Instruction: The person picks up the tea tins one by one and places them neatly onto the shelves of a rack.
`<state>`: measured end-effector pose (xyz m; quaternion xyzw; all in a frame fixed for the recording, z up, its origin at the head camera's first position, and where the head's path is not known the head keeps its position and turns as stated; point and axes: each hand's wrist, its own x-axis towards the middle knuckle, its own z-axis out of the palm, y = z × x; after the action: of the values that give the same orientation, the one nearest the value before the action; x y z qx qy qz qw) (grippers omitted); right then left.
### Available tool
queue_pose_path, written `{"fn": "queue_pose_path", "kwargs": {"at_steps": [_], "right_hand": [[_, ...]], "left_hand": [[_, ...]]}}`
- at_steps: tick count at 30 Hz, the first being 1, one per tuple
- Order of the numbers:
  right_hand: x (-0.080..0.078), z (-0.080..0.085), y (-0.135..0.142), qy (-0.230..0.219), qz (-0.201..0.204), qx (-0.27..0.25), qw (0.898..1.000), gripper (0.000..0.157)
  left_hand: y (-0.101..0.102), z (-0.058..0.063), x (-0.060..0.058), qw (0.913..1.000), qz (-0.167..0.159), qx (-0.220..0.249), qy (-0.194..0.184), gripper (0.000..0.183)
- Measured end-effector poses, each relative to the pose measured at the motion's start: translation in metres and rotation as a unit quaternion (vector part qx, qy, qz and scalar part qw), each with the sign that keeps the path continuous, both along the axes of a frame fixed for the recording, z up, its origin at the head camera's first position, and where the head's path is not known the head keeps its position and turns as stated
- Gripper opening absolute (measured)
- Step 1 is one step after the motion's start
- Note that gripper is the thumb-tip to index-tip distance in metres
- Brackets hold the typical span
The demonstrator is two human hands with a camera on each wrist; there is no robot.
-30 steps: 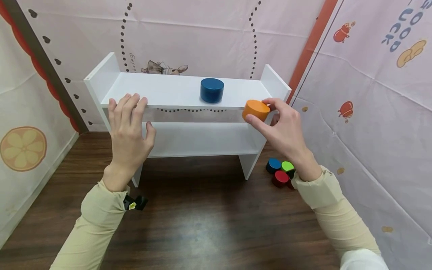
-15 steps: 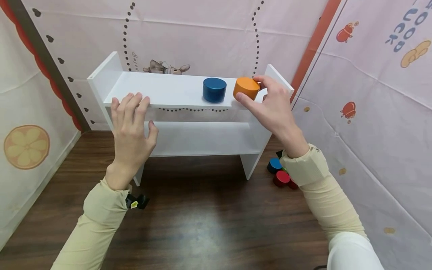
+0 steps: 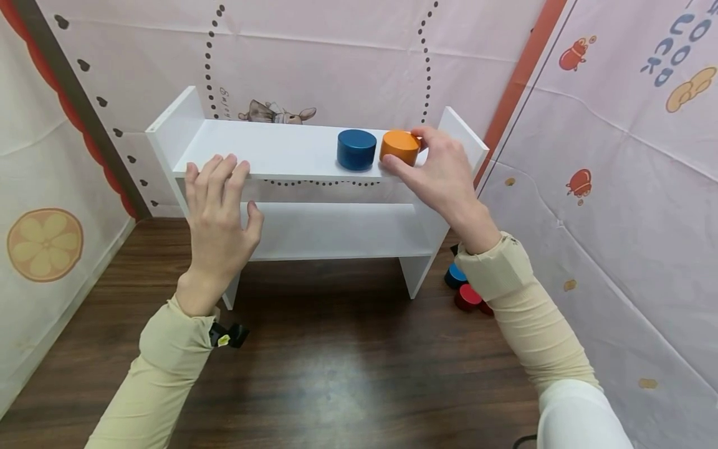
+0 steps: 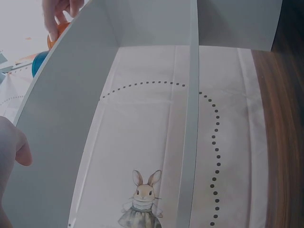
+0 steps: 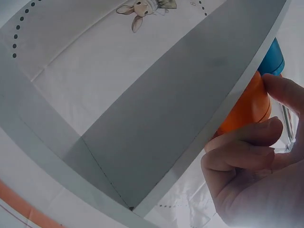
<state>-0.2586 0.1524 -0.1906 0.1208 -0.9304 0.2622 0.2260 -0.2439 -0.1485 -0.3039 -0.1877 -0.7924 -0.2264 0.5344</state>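
Observation:
My right hand (image 3: 440, 171) grips an orange cylinder (image 3: 399, 147) between thumb and fingers, at the right part of the white shelf's top board (image 3: 269, 146). Just left of it on the same board stands a dark blue cylinder (image 3: 356, 150), with a narrow gap between the two in the head view. My left hand (image 3: 220, 231) lies at the board's front edge on the left, fingers extended and holding nothing. In the right wrist view the fingers curl around the orange cylinder (image 5: 247, 105), beside the blue cylinder (image 5: 272, 58).
The shelf has a lower board (image 3: 336, 231) and raised side panels (image 3: 461, 138). On the floor right of it sit a blue cylinder (image 3: 455, 275) and a red cylinder (image 3: 467, 297), partly behind my right sleeve. A printed cloth wall (image 3: 331, 56) stands close behind.
My right hand has carried the orange cylinder up and left, from in front of the shelf's edge onto the top board beside the blue one. The left hand keeps its place.

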Motion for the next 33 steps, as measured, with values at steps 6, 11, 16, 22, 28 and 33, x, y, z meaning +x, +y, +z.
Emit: {"fn": "queue_pose_path", "kwargs": {"at_steps": [6,11,16,22,28,33], "right_hand": [[0.001,-0.001,-0.002,-0.01,-0.001,0.022,1.0,0.062],[0.013,-0.006,0.006,0.032,-0.016,0.007,0.999,0.064],[0.028,-0.026,0.033,0.138,-0.017,-0.058,0.989,0.044],[0.032,-0.07,0.078,0.147,-0.068,-0.07,0.984,0.034],[0.027,-0.126,0.131,0.076,-0.156,-0.06,0.983,0.036],[0.024,-0.173,0.173,0.028,-0.174,-0.055,0.983,0.045]], "left_hand": [[0.0,-0.001,0.0,1.0,0.004,-0.003,0.003,0.05],[0.0,-0.001,0.0,1.0,0.003,-0.002,0.003,0.05],[0.001,-0.002,-0.001,1.0,0.005,-0.005,0.005,0.049],[0.001,-0.001,-0.001,0.9999,0.007,0.001,0.009,0.049],[0.002,0.0,-0.001,0.9999,0.001,0.005,0.014,0.048],[0.002,0.0,-0.001,0.9999,0.003,0.004,0.012,0.048]]}}
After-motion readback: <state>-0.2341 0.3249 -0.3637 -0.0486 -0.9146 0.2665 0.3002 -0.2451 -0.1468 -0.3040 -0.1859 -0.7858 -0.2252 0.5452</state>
